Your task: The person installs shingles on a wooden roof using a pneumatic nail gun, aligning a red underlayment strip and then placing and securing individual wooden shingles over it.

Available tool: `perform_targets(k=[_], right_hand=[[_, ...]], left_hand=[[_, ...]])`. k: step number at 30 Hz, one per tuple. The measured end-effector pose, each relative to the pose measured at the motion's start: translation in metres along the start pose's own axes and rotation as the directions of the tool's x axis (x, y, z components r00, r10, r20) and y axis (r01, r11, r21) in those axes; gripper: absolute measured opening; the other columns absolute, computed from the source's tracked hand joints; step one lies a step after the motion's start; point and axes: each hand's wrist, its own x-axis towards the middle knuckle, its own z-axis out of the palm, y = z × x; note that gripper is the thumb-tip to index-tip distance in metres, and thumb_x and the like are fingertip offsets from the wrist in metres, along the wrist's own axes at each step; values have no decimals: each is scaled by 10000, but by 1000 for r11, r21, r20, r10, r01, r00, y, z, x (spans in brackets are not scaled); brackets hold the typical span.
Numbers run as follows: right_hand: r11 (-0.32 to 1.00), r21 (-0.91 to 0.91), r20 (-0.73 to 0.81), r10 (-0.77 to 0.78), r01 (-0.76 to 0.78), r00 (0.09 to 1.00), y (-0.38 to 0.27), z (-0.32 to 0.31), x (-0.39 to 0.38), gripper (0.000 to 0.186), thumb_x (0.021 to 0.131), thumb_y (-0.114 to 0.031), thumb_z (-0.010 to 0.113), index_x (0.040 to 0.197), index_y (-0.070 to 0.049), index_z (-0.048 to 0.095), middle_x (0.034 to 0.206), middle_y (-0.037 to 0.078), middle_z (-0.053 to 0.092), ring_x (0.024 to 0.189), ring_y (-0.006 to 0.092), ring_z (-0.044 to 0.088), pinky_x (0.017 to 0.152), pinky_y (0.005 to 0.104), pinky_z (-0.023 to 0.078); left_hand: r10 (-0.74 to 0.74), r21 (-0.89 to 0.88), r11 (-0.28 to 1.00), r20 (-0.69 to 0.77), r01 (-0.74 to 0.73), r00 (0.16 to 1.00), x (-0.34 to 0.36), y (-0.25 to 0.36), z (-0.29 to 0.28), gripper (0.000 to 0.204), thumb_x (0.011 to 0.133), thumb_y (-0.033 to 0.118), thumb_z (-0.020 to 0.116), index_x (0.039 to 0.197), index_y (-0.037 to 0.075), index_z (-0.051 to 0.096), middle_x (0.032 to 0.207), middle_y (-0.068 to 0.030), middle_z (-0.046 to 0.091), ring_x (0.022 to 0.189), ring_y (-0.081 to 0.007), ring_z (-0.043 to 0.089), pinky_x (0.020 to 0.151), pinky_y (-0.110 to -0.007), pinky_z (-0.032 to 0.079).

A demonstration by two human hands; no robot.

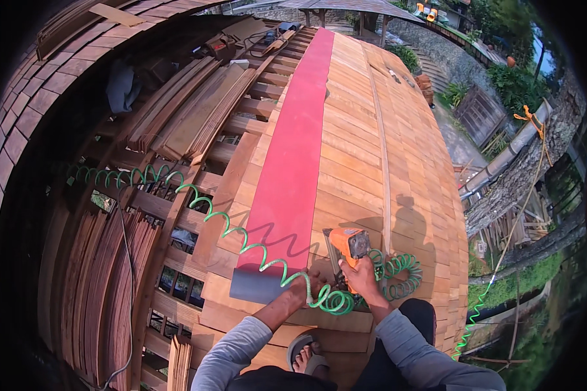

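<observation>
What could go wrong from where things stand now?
The green hose passes over the red strip and might snag or tug the nail gun in the right hand. The left hand is close to the tool and could get hurt if it fires. The toes are bare, so a dropped tool might injure them.

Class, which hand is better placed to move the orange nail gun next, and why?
Probably the right hand: it grips the nail gun, while the left hand is near the red strip.
</observation>
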Motion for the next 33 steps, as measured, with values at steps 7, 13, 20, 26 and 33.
perform_targets(k=[7,13,20,26,33], right_hand=[[1000,-10,-64,27,-27,998,-11,-27,24,345,918,-63,722,1237,53,664,1098,148,758,932,219,718,844,372,560],[961,-112,26,-253,254,967,-17,-35,31,359,923,-77,746,1248,47,659,1042,128,765,910,195,717,809,349,565],[909,-2,558,-345,417,755,-102,-12,35,702,891,-203,820,1485,21,520,1436,148,617,1259,215,627,1079,330,485],[863,-39,669,-352,504,655,-110,20,23,721,776,-91,828,1458,-108,594,1303,147,706,1176,322,704,1020,386,551],[904,33,695,-328,427,641,-102,95,31,286,919,-81,714,1192,3,693,933,80,756,815,171,701,766,365,568]], left_hand=[[-395,-249,893,-39,374,918,-92,-18,-4,728,920,721,546,1265,107,729,1364,-75,632,1346,-341,510,1093,-638,413],[-607,-268,784,-148,560,780,-159,-15,6,1021,695,942,587,1159,48,754,1264,-150,631,1258,-328,560,1030,-582,405],[-567,-97,824,-112,559,816,-208,25,21,1008,526,947,669,984,50,722,1015,-104,674,1070,-255,629,921,-420,429],[-583,-149,812,-157,565,797,-234,34,20,984,521,922,687,958,42,716,1033,-100,673,1068,-249,616,897,-412,428],[-640,-4,678,-495,735,588,-257,67,43,966,555,834,764,1041,4,681,1101,-124,654,1219,-344,574,1142,-555,315]])
